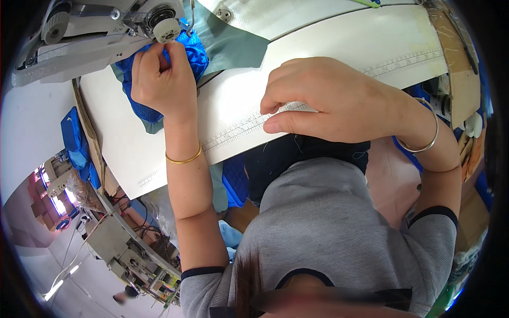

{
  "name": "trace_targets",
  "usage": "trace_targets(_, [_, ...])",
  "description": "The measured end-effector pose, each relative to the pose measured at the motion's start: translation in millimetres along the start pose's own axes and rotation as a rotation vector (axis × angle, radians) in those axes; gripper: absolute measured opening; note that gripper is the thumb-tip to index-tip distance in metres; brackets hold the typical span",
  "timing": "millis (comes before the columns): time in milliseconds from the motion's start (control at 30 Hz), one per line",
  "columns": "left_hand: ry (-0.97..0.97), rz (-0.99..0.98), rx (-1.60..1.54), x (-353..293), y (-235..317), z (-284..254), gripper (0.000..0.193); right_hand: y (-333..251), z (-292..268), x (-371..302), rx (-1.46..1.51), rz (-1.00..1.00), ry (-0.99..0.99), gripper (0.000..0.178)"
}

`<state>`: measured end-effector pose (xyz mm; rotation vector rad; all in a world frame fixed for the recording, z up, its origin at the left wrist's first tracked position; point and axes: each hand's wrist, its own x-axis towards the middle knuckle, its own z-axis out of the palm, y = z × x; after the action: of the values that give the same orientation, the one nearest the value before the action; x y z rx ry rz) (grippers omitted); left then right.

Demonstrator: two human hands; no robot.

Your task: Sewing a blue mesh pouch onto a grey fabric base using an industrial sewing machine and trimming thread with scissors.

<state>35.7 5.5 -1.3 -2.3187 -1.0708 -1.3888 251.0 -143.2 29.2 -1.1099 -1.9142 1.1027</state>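
Note:
At the upper left, my left hand (164,79) is raised close to the white knob (167,30) of a sewing machine (90,55). Its fingertips are pinched together, and whatever may be between them is too small to make out. Bright blue mesh fabric (142,108) lies bunched under and behind that hand. Flat grey-green fabric (236,46) spreads out to the right of the machine. Over the white table my right hand (318,100) hovers with bent fingers and the thumb held apart, with nothing visible in its grasp.
A printed ruler scale (233,132) runs along the near side of the white worktable (318,45). Blue folded pieces (74,140) hang past the left edge. Brown cardboard (461,69) stands at the right end. Other machinery (124,252) shows at the lower left.

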Motion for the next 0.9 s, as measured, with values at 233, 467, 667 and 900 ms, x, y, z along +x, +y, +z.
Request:
trace_targets(233, [-0.024,-0.060,-0.025,-2,-3,0,0.007,8,1,7,0.107,0.005,0.033,0.033])
trace_targets(467, [-0.036,-0.075,-0.029,-2,0,0,0.007,16,-1,35,0.109,0.069,0.117,0.031])
trace_targets(667, [-0.028,-0.096,-0.062,-3,-1,-1,0.009,14,0,39,0.142,0.108,0.133,0.030])
trace_targets(900, [-0.018,-0.095,-0.067,-4,-2,-1,0.009,15,-3,39,0.196,0.239,0.047,0.022])
